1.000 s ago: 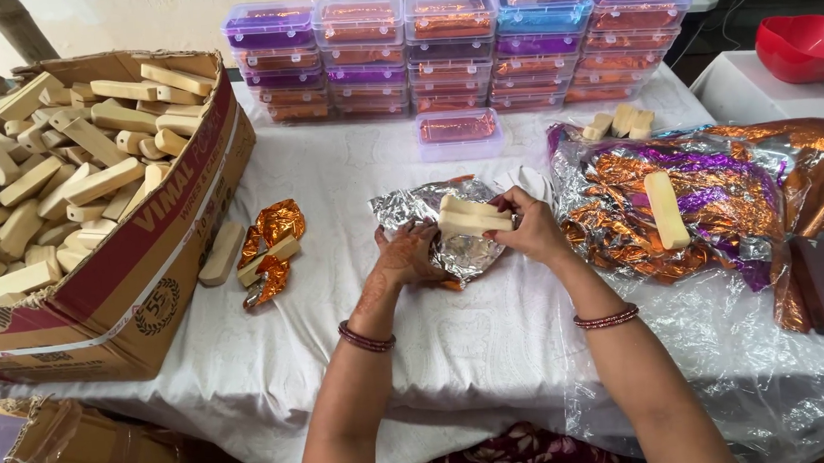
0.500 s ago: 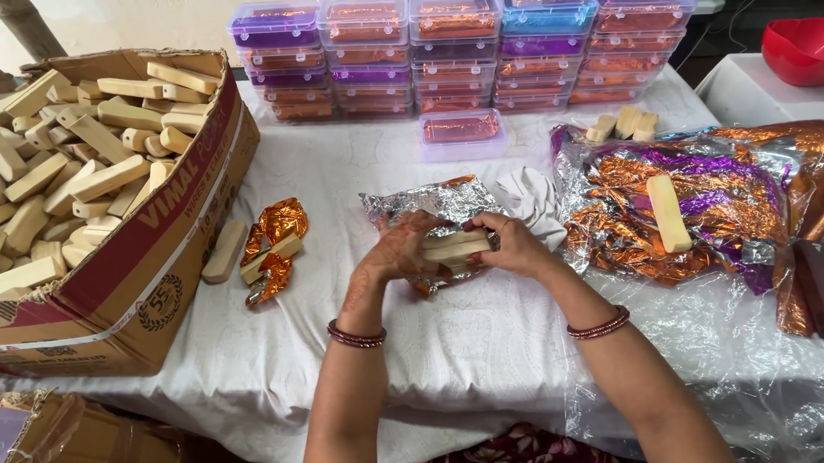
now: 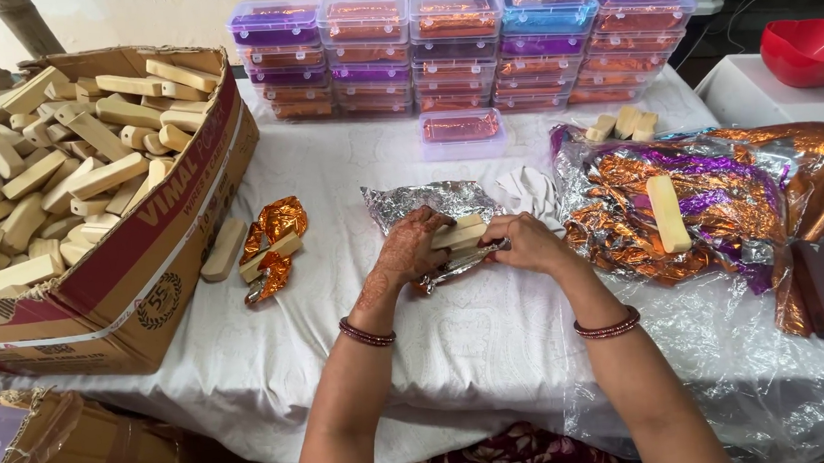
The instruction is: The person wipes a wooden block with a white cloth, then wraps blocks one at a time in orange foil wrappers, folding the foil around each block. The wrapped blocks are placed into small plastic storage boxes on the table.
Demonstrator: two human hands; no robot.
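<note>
Crinkled silver foil (image 3: pixel 429 202) (shiny) under pale wooden block (image 3: pixel 457 233); left hand (image 3: pixel 411 249), right hand (image 3: pixel 527 243) both clasp block.

My left hand (image 3: pixel 411 251), patterned with dark henna, and my right hand (image 3: pixel 525 244) hold a pale cream block (image 3: pixel 458 232) over crinkled silver foil (image 3: pixel 429 204). Both wrists carry dark maroon bangles (image 3: pixel 367 334). The bench (image 3: pixel 457 343) wears a white cloth. Left, a brown carton (image 3: pixel 160 247) with red lettering holds cream blocks. Orange foil (image 3: pixel 273 221) lies beside it. Clear boxes (image 3: pixel 458 52) show purple, orange and blue. Right: orange-and-purple foil sheets (image 3: pixel 715 194), a red bowl (image 3: pixel 809 50).
</note>
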